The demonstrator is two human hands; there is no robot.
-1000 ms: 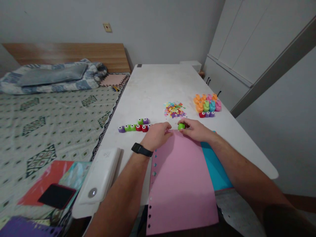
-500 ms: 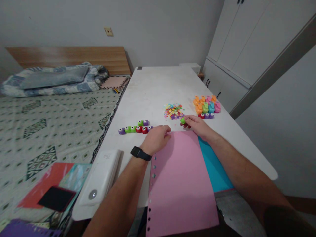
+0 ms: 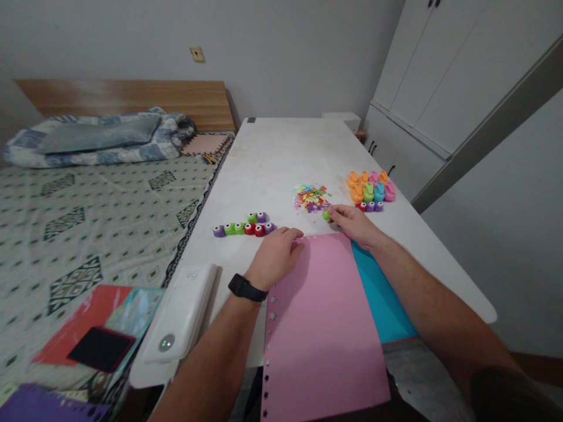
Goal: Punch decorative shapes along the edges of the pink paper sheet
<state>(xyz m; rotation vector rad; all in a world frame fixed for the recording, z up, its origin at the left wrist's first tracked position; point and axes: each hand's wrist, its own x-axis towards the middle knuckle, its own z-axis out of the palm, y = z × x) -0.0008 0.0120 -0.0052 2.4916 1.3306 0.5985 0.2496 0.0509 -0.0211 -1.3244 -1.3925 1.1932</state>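
A pink sheet of paper (image 3: 323, 328) lies before me, star-shaped holes punched down its left edge. My left hand (image 3: 277, 255) pinches the sheet's far left corner between thumb and fingers. Just beyond the far edge, my right hand (image 3: 352, 223) grips a small green craft punch (image 3: 326, 215), partly hidden by the fingers. Colourful paper confetti (image 3: 311, 198) is heaped right behind that punch. To the left of my left hand stands a row of small punches (image 3: 240, 228) in purple, green and red, with a green and a purple one behind.
Larger orange, pink, green and blue punches (image 3: 372, 187) stand at the right, with small red and purple ones before them. Blue paper (image 3: 385, 299) sits under the pink sheet. A white device (image 3: 180, 310) rests at the table's left edge; a phone (image 3: 101, 349) lies beyond on the bed.
My right hand has lifted the green punch off the pink paper's far edge and moved it away, toward the confetti. My left hand has shifted slightly nearer, still at the paper's corner.
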